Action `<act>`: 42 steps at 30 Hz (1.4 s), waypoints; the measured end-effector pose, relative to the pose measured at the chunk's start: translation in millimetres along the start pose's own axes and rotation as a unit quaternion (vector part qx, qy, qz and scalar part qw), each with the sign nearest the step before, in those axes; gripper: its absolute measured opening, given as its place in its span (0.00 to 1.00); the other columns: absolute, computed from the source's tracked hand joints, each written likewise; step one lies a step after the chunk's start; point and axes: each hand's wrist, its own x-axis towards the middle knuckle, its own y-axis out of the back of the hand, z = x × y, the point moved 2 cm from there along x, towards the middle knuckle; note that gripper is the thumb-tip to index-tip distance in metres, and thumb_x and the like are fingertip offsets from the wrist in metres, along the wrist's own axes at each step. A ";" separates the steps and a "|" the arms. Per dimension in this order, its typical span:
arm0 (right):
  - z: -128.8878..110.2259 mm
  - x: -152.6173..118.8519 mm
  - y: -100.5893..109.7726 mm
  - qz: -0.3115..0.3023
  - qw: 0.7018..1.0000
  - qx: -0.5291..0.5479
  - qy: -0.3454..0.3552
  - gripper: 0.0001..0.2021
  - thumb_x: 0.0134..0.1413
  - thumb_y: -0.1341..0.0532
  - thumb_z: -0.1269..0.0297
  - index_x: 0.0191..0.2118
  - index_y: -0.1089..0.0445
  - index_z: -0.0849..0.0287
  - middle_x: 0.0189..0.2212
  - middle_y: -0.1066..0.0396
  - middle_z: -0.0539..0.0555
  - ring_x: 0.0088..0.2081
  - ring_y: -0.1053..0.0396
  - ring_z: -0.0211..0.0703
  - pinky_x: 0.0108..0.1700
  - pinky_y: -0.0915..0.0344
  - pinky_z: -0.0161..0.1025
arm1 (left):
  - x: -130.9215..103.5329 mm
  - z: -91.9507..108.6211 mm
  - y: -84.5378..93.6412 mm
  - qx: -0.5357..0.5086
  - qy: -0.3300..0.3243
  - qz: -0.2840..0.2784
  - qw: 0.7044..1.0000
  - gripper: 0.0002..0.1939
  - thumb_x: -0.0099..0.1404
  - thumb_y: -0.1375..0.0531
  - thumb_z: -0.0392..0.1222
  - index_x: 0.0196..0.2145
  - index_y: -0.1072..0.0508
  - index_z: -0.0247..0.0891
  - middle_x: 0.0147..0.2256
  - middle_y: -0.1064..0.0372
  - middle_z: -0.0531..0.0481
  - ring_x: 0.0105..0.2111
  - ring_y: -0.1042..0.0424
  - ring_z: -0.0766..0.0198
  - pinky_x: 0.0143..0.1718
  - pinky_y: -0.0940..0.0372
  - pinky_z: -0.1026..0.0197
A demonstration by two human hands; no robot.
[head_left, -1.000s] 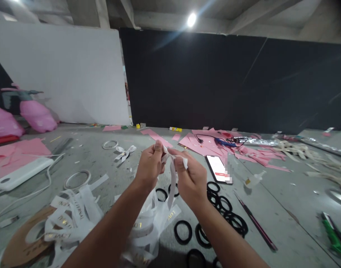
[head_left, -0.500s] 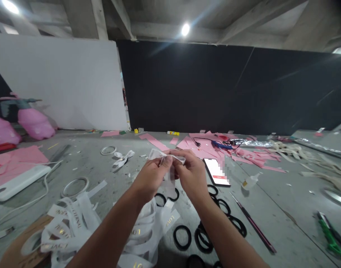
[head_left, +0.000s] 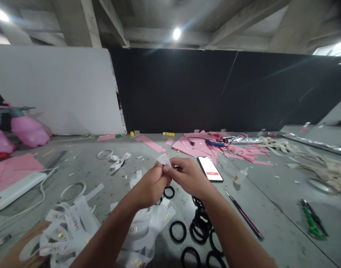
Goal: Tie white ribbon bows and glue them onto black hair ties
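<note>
My left hand (head_left: 153,184) and my right hand (head_left: 188,175) meet in front of me above the table. Both are closed, fingers pinched together on a piece of sheer white ribbon (head_left: 163,159). A folded end of it sticks up above the left fingers; the rest is hidden in the hands. Several black rings (head_left: 178,231) lie below my right forearm. Loose white ribbon with gold lettering (head_left: 139,234) is heaped under my left forearm. A tied white ribbon bow (head_left: 119,162) rests on the table farther left.
A phone (head_left: 211,169), a small bottle (head_left: 240,176), tweezers (head_left: 243,212) and green-handled cutters (head_left: 312,219) lie to the right. Pink paper scraps (head_left: 195,145) lie at the back. Left are a white power strip (head_left: 19,190) and pink spray bottles (head_left: 29,130).
My hands have drawn closer together and the ribbon has bunched up, with less of it showing; its hanging tail is no longer visible. The view has turned slightly right.
</note>
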 end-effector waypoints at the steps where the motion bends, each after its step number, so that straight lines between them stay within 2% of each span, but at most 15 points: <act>1: 0.5 -5.3 2.0 0.018 1.000 -0.008 -0.003 0.17 0.58 0.40 0.55 0.23 0.32 0.60 0.19 0.34 0.48 0.23 0.41 0.35 0.27 0.46 0.33 | -4.6 1.5 -4.2 0.022 0.007 -0.011 1.000 0.09 0.65 0.45 0.43 0.28 0.34 0.39 0.26 0.37 0.52 0.26 0.41 0.64 0.29 0.45 0.62; 4: 13.2 -26.6 4.3 0.057 0.997 0.039 -0.046 0.18 0.54 0.37 0.52 0.22 0.31 0.60 0.18 0.38 0.47 0.22 0.44 0.34 0.24 0.49 0.33 | -21.3 2.9 -20.6 0.129 0.041 -0.027 0.990 0.12 0.69 0.50 0.44 0.28 0.34 0.39 0.24 0.38 0.52 0.25 0.42 0.63 0.28 0.49 0.61; 6: 27.4 -44.4 1.9 0.034 0.989 0.111 -0.091 0.18 0.51 0.35 0.50 0.23 0.30 0.60 0.17 0.38 0.47 0.21 0.47 0.33 0.22 0.51 0.33 | -35.3 -0.9 -33.1 0.197 0.075 -0.023 0.977 0.14 0.68 0.51 0.43 0.26 0.36 0.39 0.23 0.38 0.51 0.25 0.42 0.61 0.29 0.51 0.60; 8: 41.9 -62.6 -1.5 -0.005 0.976 0.175 -0.129 0.17 0.51 0.34 0.51 0.25 0.29 0.61 0.17 0.38 0.46 0.20 0.48 0.33 0.22 0.52 0.33 | -51.7 -10.1 -46.0 0.197 0.108 -0.032 0.974 0.13 0.68 0.51 0.42 0.25 0.36 0.40 0.23 0.38 0.51 0.25 0.41 0.61 0.29 0.52 0.60; 11: 62.1 -83.4 -5.5 -0.060 0.961 0.217 -0.162 0.16 0.46 0.31 0.53 0.25 0.29 0.61 0.15 0.41 0.44 0.18 0.47 0.32 0.21 0.52 0.32 | -78.5 -31.0 -63.4 0.114 0.155 -0.056 0.980 0.16 0.68 0.53 0.46 0.26 0.35 0.39 0.23 0.40 0.52 0.25 0.41 0.61 0.29 0.50 0.61; 15: 84.7 -93.5 -13.3 -0.133 0.945 0.251 -0.160 0.16 0.41 0.28 0.55 0.26 0.29 0.62 0.14 0.41 0.43 0.17 0.47 0.30 0.20 0.52 0.31 | -106.8 -52.6 -79.9 0.002 0.201 -0.012 0.980 0.18 0.66 0.48 0.54 0.25 0.37 0.39 0.23 0.43 0.53 0.25 0.44 0.64 0.26 0.49 0.63; 19: 96.5 -95.5 -20.5 -0.120 0.929 0.320 -0.145 0.17 0.42 0.28 0.54 0.33 0.26 0.63 0.17 0.37 0.44 0.18 0.44 0.30 0.22 0.48 0.31 | -119.6 -56.4 -98.2 -0.160 0.266 0.016 0.950 0.19 0.64 0.47 0.59 0.29 0.38 0.40 0.20 0.49 0.59 0.18 0.54 0.70 0.19 0.56 0.66; 21: 99.4 -96.6 -22.7 -0.101 0.920 0.349 -0.148 0.20 0.41 0.28 0.52 0.36 0.25 0.63 0.20 0.33 0.46 0.20 0.39 0.31 0.23 0.44 0.32 | -122.4 -54.6 -104.8 -0.197 0.263 0.056 0.943 0.18 0.63 0.47 0.58 0.33 0.35 0.39 0.21 0.46 0.59 0.17 0.53 0.71 0.18 0.55 0.66; 23: 102.4 -97.6 -24.9 -0.085 0.919 0.354 -0.150 0.20 0.41 0.28 0.51 0.35 0.25 0.62 0.21 0.31 0.48 0.21 0.36 0.32 0.25 0.40 0.32 | -125.3 -52.0 -108.0 -0.172 0.226 0.090 0.955 0.16 0.62 0.45 0.52 0.39 0.32 0.37 0.26 0.37 0.54 0.19 0.44 0.70 0.22 0.45 0.66; 25: 105.5 -98.4 -27.9 -0.083 0.925 0.341 -0.144 0.20 0.41 0.29 0.50 0.33 0.25 0.62 0.19 0.31 0.48 0.20 0.36 0.33 0.24 0.40 0.32 | -128.6 -49.7 -108.2 -0.117 0.175 0.111 0.971 0.18 0.60 0.41 0.46 0.47 0.30 0.37 0.35 0.30 0.48 0.29 0.33 0.65 0.34 0.37 0.63; 28: 106.9 -100.5 -34.2 -0.104 0.935 0.315 -0.127 0.16 0.41 0.28 0.55 0.32 0.23 0.62 0.19 0.31 0.47 0.20 0.37 0.32 0.24 0.40 0.32 | -132.4 -50.0 -104.9 -0.081 0.127 0.149 0.977 0.24 0.59 0.39 0.45 0.52 0.31 0.36 0.44 0.27 0.44 0.41 0.29 0.58 0.45 0.37 0.60; 31: 101.6 -104.2 -40.1 -0.138 0.949 0.268 -0.089 0.13 0.41 0.27 0.58 0.31 0.22 0.62 0.21 0.30 0.48 0.21 0.36 0.32 0.26 0.38 0.32 | -134.3 -56.3 -99.1 -0.029 0.151 0.228 0.961 0.22 0.62 0.41 0.56 0.42 0.25 0.33 0.33 0.25 0.46 0.32 0.29 0.59 0.35 0.36 0.61; 34: 97.1 -108.1 -45.1 -0.166 0.956 0.229 -0.081 0.12 0.43 0.29 0.58 0.31 0.22 0.61 0.20 0.29 0.48 0.21 0.35 0.33 0.26 0.37 0.32 | -135.9 -65.7 -94.7 0.004 0.174 0.287 0.942 0.25 0.63 0.44 0.61 0.31 0.24 0.33 0.21 0.32 0.51 0.22 0.35 0.64 0.24 0.44 0.64; 39: 98.3 -111.5 -49.7 -0.164 0.952 0.234 -0.107 0.14 0.41 0.28 0.56 0.32 0.23 0.62 0.19 0.28 0.49 0.22 0.32 0.34 0.28 0.34 0.34 | -138.7 -81.1 -93.6 -0.071 0.149 0.302 0.939 0.25 0.63 0.44 0.61 0.32 0.24 0.34 0.19 0.33 0.52 0.20 0.35 0.67 0.24 0.42 0.66; 42: 97.1 -112.6 -51.2 -0.160 0.956 0.223 -0.102 0.14 0.42 0.28 0.56 0.31 0.23 0.63 0.18 0.29 0.49 0.20 0.33 0.34 0.27 0.35 0.34 | -139.0 -90.7 -93.3 -0.103 0.157 0.332 0.924 0.27 0.61 0.43 0.64 0.34 0.24 0.34 0.18 0.34 0.54 0.15 0.40 0.70 0.19 0.45 0.67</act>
